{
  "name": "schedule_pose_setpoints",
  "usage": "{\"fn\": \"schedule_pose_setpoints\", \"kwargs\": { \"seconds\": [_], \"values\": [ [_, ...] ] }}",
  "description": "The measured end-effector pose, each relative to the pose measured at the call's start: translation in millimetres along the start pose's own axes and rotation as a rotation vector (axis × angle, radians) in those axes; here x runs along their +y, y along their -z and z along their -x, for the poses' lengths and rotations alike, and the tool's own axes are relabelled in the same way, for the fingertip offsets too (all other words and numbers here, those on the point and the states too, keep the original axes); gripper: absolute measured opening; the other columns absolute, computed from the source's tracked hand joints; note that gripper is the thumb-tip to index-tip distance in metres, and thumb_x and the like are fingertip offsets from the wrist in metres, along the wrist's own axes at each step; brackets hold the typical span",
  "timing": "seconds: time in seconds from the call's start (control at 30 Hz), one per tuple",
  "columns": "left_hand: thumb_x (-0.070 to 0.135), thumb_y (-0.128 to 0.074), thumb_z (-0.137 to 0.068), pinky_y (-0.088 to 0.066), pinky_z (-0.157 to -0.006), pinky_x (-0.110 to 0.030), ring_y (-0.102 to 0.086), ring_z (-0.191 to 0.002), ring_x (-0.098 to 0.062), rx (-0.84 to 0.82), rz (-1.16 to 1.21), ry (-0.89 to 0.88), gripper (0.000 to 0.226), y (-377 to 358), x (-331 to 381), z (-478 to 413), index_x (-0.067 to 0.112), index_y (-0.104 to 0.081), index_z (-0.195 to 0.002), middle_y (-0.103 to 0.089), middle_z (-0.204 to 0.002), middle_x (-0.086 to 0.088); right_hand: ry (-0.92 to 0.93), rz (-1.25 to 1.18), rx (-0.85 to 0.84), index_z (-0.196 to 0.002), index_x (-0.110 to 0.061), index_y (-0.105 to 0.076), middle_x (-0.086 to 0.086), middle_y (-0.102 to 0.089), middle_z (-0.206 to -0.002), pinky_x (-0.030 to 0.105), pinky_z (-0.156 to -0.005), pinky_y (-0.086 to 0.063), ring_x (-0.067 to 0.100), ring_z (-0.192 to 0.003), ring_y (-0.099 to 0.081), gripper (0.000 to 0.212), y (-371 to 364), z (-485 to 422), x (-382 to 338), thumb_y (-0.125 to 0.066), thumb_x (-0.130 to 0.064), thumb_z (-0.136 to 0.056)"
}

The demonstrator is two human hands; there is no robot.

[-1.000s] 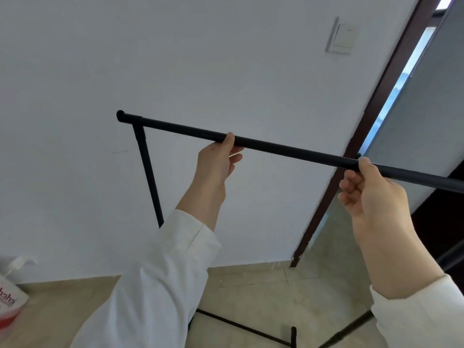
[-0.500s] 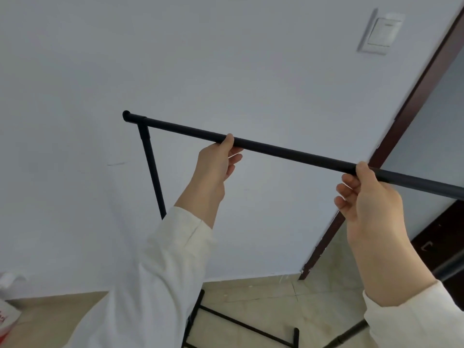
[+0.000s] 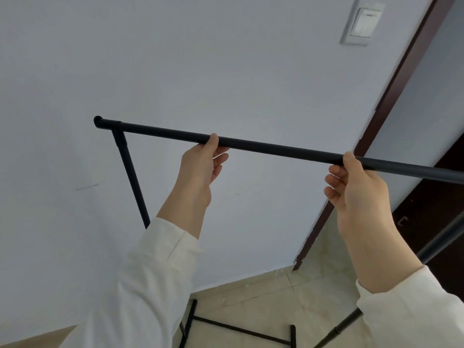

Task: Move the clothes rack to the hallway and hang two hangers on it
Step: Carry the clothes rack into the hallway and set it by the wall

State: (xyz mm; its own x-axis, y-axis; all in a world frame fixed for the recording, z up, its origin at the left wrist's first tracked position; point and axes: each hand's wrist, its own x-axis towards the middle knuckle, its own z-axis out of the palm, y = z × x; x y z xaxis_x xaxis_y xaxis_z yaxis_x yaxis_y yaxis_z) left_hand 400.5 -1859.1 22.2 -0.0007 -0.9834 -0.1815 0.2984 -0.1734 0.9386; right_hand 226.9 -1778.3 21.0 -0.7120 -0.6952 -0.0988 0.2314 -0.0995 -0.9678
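Note:
The black metal clothes rack [image 3: 276, 148] stands close in front of me, its top bar running from the left end cap down to the right edge of the view. My left hand [image 3: 200, 167] grips the bar near its middle from below. My right hand [image 3: 356, 187] grips the same bar further right. The rack's left upright [image 3: 130, 177] drops behind my left sleeve, and its floor bars [image 3: 241, 330] show between my arms. No hangers are in view.
A white wall [image 3: 175, 59] stands right behind the rack. A dark brown door frame [image 3: 391, 104] runs along the right, with a light switch [image 3: 361, 22] beside it. Beige floor tiles [image 3: 301, 292] lie below. A dark door or cabinet [image 3: 431, 204] fills the far right.
The rack and both hands keep their grip. The view has shifted left and closer to the wall; the bottle at lower left has dropped out of view and less of the doorway shows.

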Motion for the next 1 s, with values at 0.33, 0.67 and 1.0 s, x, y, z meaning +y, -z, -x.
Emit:
{"fn": "schedule_pose_setpoints", "kwargs": {
  "seconds": [0.33,0.67,1.0],
  "values": [
    [0.034,-0.047,-0.093,-0.048,-0.083,-0.02,-0.061,-0.08,-0.005,-0.036,-0.071,-0.049,0.018,4,-11,-2,0.021,-0.059,-0.097,-0.068,-0.085,0.01,0.03,-0.016,0.028,-0.079,-0.023,-0.053,-0.006,-0.058,-0.068,0.023,-0.061,-0.044,0.008,-0.062,-0.054,0.015,4,-1,12,-0.048,-0.033,-0.09],
    [0.033,-0.044,-0.094,-0.049,-0.08,-0.021,-0.063,-0.082,-0.004,-0.057,-0.262,-0.163,0.019,6,-21,27,0.029,-0.06,-0.085,-0.068,-0.088,0.014,-0.015,0.072,-0.113,-0.078,-0.019,-0.058,-0.003,-0.061,-0.068,0.024,-0.06,-0.045,0.011,-0.059,-0.055,0.022,34,7,9,-0.049,-0.036,-0.088],
    [0.037,-0.056,-0.082,-0.047,-0.072,-0.008,-0.064,-0.083,0.003,-0.533,-0.745,-0.598,0.01,-84,-17,113,0.037,-0.065,-0.084,-0.069,-0.092,0.023,0.009,0.307,-0.255,-0.068,-0.013,-0.064,-0.005,-0.06,-0.053,0.022,-0.062,-0.046,0.007,-0.054,-0.053,0.032,159,26,9,-0.058,-0.044,-0.061]
  ]
}}
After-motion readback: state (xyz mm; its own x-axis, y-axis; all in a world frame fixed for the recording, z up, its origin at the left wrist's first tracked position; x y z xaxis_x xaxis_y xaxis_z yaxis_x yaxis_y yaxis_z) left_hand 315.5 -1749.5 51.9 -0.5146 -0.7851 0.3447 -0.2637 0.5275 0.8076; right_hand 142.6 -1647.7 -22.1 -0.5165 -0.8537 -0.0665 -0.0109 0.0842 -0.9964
